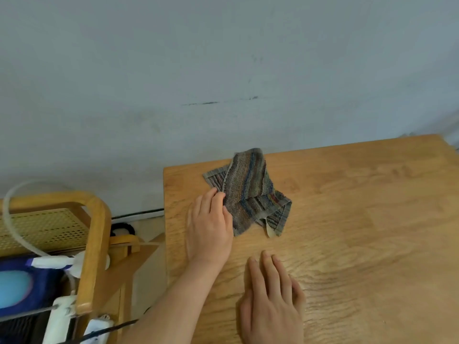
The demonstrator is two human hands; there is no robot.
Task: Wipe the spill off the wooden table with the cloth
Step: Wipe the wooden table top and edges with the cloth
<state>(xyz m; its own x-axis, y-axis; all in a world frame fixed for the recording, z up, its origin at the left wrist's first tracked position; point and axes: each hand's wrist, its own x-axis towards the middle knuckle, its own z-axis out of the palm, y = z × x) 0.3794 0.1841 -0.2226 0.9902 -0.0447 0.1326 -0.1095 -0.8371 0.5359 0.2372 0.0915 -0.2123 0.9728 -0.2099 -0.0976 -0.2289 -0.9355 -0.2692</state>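
Observation:
A crumpled striped grey cloth point(250, 194) lies near the far left corner of the wooden table point(360, 207). My left hand point(208, 227) reaches in from the left, its fingertips curled on the cloth's left edge and its thumb side against the fold. My right hand point(270, 301) lies flat on the table nearer to me, fingers apart and holding nothing, a short way below the cloth. The wood right of that hand has a faint glossy sheen point(330, 289); I cannot make out a distinct puddle.
A grey wall stands right behind the table. Left of the table is a wooden rack point(92, 244) with a perforated yellow panel, a white hose, power strips and a blue object. A gap to the floor separates rack and table.

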